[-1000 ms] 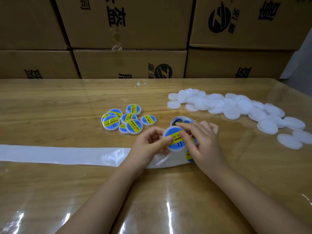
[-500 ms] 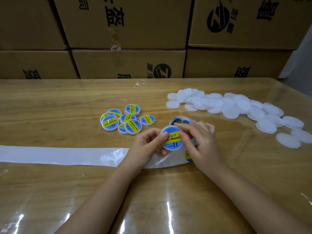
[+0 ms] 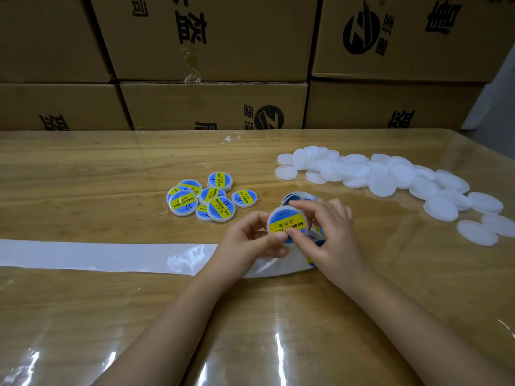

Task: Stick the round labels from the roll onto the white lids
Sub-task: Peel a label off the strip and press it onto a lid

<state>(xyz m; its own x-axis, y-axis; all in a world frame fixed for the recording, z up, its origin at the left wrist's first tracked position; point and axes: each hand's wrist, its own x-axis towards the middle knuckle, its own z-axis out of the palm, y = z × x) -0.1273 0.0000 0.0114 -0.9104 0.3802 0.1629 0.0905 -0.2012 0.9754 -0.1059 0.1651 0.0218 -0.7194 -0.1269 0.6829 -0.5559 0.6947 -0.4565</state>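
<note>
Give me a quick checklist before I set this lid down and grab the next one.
1. Grip: ok. The left hand and right hand both pinch the held lid.
2. Label stuck on the held lid: ok, it covers the top.
3. Label edge pressed flat all round: cannot tell, the hands cover the lower edge.
4. Drop-off pile: ok. The labelled lids lie just left of the hands.
5. Supply of blank white lids: ok, many lie to the right.
6. Labels left on the roll: cannot tell, the right hand hides most of it.
</note>
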